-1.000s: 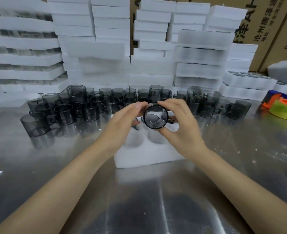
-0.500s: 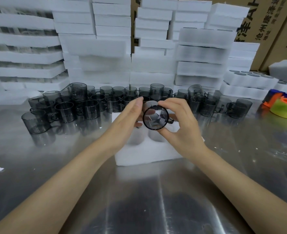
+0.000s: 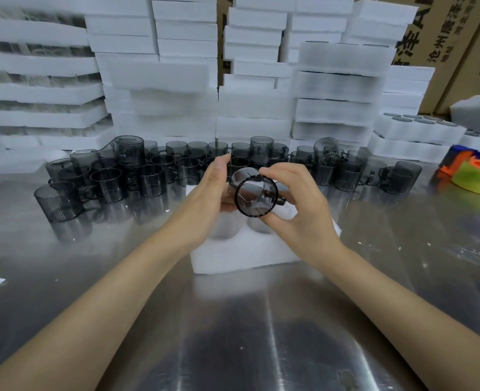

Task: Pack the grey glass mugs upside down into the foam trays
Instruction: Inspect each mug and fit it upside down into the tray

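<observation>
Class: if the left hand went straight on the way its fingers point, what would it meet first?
Likely the standing grey mugs behind the foam tray; depth is unclear. The left hand points past the held mug.

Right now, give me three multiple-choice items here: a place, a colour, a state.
1. The front foam tray sits: A on the stacks; B under the held mug; C beside the cardboard boxes.
2. The tape roll is mostly: A white; B black; C green.
3. The held mug is: A on its side; B upright; C in the tray.
B, the tray lies on the table beneath the mug; C, its outside is yellow-green; A, the right hand holds it sideways, a round end facing the camera.
</observation>
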Motion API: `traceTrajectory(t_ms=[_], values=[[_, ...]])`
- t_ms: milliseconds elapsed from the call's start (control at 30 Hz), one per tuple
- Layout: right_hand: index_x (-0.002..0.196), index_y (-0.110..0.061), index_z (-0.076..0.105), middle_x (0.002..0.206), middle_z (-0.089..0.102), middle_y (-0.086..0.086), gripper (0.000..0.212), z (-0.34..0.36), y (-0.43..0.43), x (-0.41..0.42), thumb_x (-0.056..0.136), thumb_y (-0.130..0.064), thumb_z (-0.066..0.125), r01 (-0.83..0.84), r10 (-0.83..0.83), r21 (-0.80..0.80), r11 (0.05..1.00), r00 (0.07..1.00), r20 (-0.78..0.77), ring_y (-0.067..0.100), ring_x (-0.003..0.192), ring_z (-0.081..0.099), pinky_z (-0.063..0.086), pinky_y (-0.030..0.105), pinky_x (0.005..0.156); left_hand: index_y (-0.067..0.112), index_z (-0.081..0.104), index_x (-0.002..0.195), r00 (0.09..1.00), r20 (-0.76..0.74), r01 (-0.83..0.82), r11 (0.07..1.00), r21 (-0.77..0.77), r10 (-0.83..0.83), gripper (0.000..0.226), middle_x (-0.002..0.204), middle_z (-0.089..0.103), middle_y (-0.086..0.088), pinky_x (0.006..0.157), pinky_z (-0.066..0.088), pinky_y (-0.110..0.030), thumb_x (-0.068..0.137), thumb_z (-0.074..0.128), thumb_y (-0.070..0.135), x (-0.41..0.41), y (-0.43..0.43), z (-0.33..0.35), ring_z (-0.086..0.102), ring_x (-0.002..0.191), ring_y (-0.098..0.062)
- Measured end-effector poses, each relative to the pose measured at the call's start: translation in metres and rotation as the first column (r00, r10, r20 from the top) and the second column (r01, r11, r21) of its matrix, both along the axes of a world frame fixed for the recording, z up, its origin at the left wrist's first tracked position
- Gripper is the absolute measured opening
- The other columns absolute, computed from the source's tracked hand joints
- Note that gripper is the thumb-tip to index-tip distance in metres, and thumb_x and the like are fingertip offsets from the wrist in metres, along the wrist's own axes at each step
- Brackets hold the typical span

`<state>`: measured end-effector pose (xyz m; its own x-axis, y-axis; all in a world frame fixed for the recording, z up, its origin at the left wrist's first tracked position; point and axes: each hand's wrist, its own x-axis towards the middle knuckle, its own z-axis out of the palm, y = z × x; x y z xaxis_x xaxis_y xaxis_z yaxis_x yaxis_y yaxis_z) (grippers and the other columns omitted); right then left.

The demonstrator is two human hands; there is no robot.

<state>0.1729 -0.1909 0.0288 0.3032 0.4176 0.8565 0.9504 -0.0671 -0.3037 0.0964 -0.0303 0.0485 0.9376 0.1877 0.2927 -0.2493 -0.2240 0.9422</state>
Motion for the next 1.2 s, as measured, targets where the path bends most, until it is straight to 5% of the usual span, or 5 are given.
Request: traceTrajectory(t_ms=[467, 600, 733, 967, 1200], values=[[0.126, -0.020, 0.049, 0.119, 0.046, -0.004, 0.061, -0.002, 0.002, 0.002, 0.075, -0.002, 0.078, 0.037, -0.038, 0.029, 0.999, 0.999, 0.025, 0.007, 0.113, 0.049, 0.051, 0.034, 0.087, 0.062, 0.052, 0.108, 1.000, -0.019, -0.002, 0.995, 0.104, 0.004, 0.061, 0.107, 0.069, 0.016, 0.099, 0.046, -0.039, 0.062, 0.032, 0.097, 0.000, 0.000, -0.002, 0.062, 0.110, -0.016], [0.126, -0.020, 0.050, 0.116, 0.046, -0.003, 0.063, -0.003, 0.004, 0.001, 0.073, 0.000, 0.078, 0.037, -0.037, 0.002, 0.999, 0.997, 0.064, 0.009, 0.107, 0.049, 0.052, 0.036, 0.082, 0.041, 0.049, 0.122, 1.000, -0.020, -0.009, 0.951, 0.309, 0.016, 0.047, 0.102, 0.061, 0.033, 0.085, 0.042, -0.009, 0.077, 0.060, 0.050, -0.005, -0.005, 0.001, 0.057, 0.100, 0.009], [0.119, -0.009, 0.059, 0.112, 0.054, 0.016, 0.057, -0.005, 0.012, -0.004, 0.068, 0.007, 0.078, 0.105, -0.096, -0.040, 0.994, 0.980, 0.176, 0.025, 0.103, 0.053, 0.048, 0.033, 0.082, 0.028, 0.058, 0.112, 0.994, -0.015, -0.099, 0.957, 0.273, 0.107, 0.038, 0.099, 0.067, 0.019, 0.083, 0.046, -0.020, 0.081, 0.063, 0.007, -0.005, -0.005, 0.007, 0.061, 0.098, -0.003], [0.115, -0.001, 0.066, 0.107, 0.056, 0.019, 0.047, -0.001, 0.019, -0.015, 0.070, 0.006, 0.078, 0.154, -0.144, -0.039, 0.987, 0.970, 0.194, 0.031, 0.099, 0.054, 0.043, 0.021, 0.083, 0.028, 0.063, 0.086, 0.985, 0.039, -0.174, 0.958, 0.226, 0.170, 0.025, 0.084, 0.069, 0.003, 0.075, 0.050, -0.033, 0.078, 0.069, 0.005, -0.004, -0.005, 0.008, 0.064, 0.083, -0.016], [0.118, -0.016, 0.054, 0.111, 0.046, 0.005, 0.053, -0.005, 0.021, -0.011, 0.073, -0.002, 0.078, 0.137, -0.133, -0.008, 0.991, 0.971, 0.200, 0.024, 0.100, 0.047, 0.034, 0.013, 0.088, 0.018, 0.067, 0.094, 0.994, 0.003, -0.108, 0.972, 0.208, 0.110, 0.035, 0.089, 0.070, -0.003, 0.077, 0.052, -0.034, 0.074, 0.063, -0.010, -0.002, 0.000, 0.010, 0.064, 0.081, -0.014]])
